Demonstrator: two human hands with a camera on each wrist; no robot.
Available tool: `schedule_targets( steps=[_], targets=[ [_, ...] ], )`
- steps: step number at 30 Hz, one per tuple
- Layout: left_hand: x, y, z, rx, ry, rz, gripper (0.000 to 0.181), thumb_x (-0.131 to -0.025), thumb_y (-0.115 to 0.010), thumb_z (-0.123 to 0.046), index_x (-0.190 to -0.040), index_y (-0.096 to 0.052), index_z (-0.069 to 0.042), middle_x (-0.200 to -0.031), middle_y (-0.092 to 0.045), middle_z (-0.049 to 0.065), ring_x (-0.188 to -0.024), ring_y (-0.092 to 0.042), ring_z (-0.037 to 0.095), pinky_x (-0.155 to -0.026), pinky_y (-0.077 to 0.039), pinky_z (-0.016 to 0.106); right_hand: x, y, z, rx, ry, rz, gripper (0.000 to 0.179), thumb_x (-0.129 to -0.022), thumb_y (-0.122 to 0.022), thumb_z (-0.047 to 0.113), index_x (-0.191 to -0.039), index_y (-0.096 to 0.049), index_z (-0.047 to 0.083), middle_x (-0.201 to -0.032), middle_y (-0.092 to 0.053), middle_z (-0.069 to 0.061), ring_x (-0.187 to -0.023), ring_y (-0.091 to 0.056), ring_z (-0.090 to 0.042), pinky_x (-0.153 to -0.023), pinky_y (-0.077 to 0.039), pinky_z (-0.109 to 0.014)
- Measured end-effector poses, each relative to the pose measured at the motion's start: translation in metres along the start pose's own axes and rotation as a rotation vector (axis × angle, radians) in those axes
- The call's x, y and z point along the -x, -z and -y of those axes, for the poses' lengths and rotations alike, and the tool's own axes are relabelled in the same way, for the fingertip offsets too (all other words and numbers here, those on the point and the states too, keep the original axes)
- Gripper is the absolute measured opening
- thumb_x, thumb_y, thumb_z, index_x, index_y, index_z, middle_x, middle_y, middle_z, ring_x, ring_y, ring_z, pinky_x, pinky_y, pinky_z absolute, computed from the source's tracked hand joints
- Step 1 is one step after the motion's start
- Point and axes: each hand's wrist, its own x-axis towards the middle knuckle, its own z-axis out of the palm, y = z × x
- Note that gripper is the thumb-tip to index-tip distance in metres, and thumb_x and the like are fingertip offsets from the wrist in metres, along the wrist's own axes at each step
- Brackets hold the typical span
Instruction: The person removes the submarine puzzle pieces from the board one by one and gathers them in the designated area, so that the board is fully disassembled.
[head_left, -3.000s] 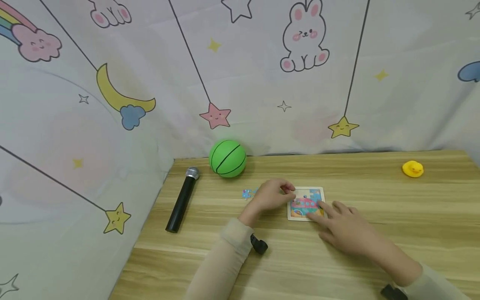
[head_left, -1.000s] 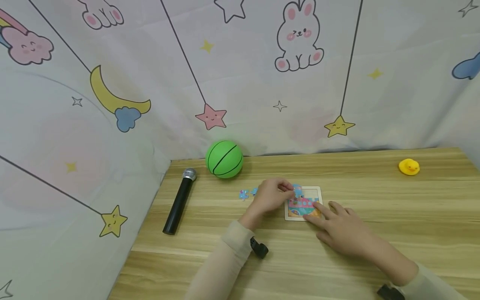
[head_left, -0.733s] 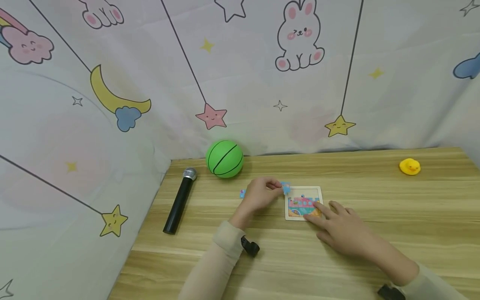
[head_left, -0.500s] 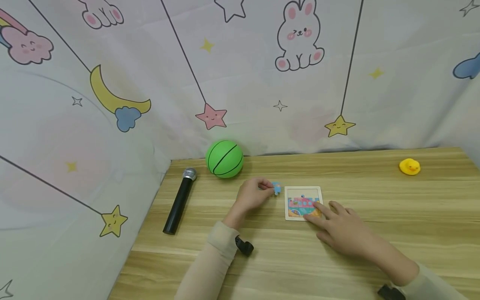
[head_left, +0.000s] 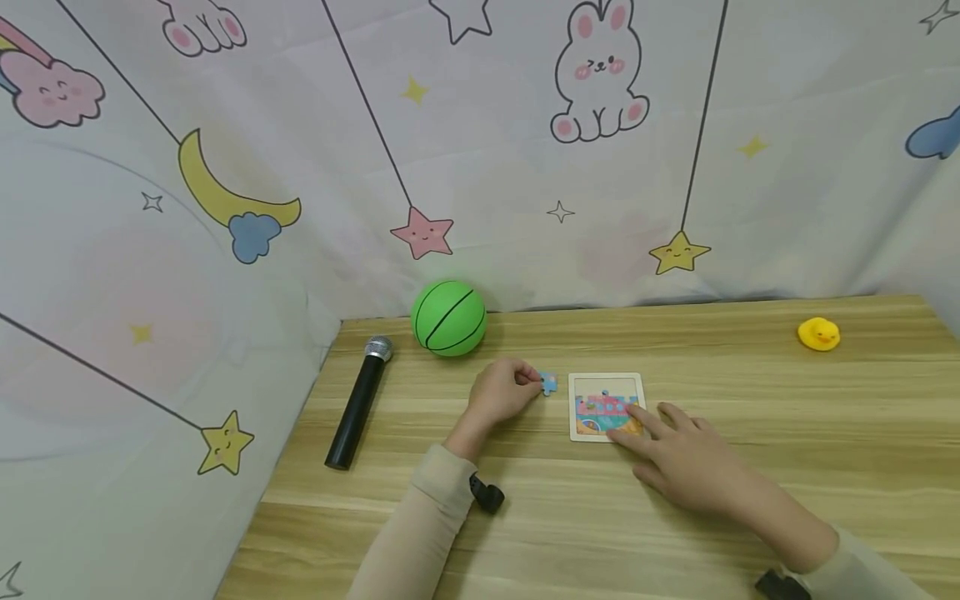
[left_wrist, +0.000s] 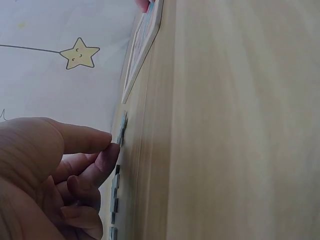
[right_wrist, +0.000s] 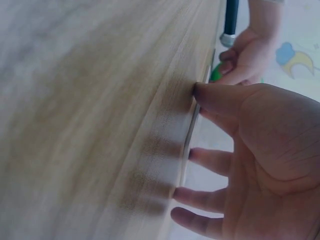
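My left hand pinches a blue jigsaw piece between thumb and fingertips, low over the table just left of the puzzle tray. In the left wrist view the piece lies edge-on at the fingertips, with more thin pieces on the table beside the hand. The square puzzle tray has a pale rim; pink, teal and orange pieces fill its lower part, and its upper part is bare. My right hand is spread, fingertips resting on the tray's right side and the pieces there.
A green ball stands at the back of the wooden table, with a black microphone to its left. A yellow rubber duck sits at the back right. A printed cloth hangs behind the table.
The left hand has lifted blue pieces out of the tray's upper part, carried them left, and lowered toward the table. The right hand has stayed on the tray.
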Motion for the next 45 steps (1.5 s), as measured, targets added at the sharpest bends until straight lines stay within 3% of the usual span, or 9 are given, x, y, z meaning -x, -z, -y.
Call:
schedule_targets(
  steps=[16,25,31,45],
  targets=[
    [0.005,0.001,-0.009,-0.008,-0.071,0.014,0.007,-0.096,-0.075,-0.023,-0.097,-0.077,-0.017,-0.088,-0.071,-0.009,-0.079,-0.062,0.010,-0.074,-0.049,0.032,0.000,0.003,0.004,0.003,0.002,-0.030,0.048,-0.099,-0.068,0.038,-0.146,-0.062,0.031,-0.152,-0.052,-0.016,-0.129,-0.051,-0.053,-0.092,-0.046,-0.069],
    [0.007,-0.005,-0.016,0.001,-0.148,0.123,0.011,-0.095,-0.073,-0.023,-0.104,-0.077,-0.017,-0.090,-0.069,-0.010,-0.083,-0.062,0.006,-0.077,-0.049,0.027,-0.011,0.001,0.015,-0.033,-0.012,-0.019,0.051,-0.099,-0.068,0.037,-0.149,-0.058,0.035,-0.158,-0.046,-0.016,-0.132,-0.048,-0.053,-0.093,-0.044,-0.072],
    [0.006,-0.013,-0.019,-0.034,-0.190,0.210,0.021,-0.096,-0.076,-0.025,-0.116,-0.076,-0.017,-0.090,-0.068,-0.011,-0.077,-0.060,0.005,-0.069,-0.048,0.025,-0.016,0.001,0.022,-0.056,-0.020,-0.020,0.052,-0.098,-0.069,0.035,-0.149,-0.058,0.035,-0.158,-0.044,-0.020,-0.131,-0.045,-0.055,-0.093,-0.043,-0.071],
    [0.007,-0.023,-0.023,-0.027,-0.164,0.250,0.025,-0.091,-0.083,-0.025,-0.113,-0.076,-0.016,-0.089,-0.062,-0.009,-0.077,-0.055,0.008,-0.069,-0.046,0.025,-0.019,0.004,0.026,-0.072,-0.021,0.030,0.054,-0.101,-0.066,0.037,-0.153,-0.054,0.032,-0.162,-0.039,-0.018,-0.136,-0.037,-0.064,-0.094,-0.042,-0.072]
  ],
)
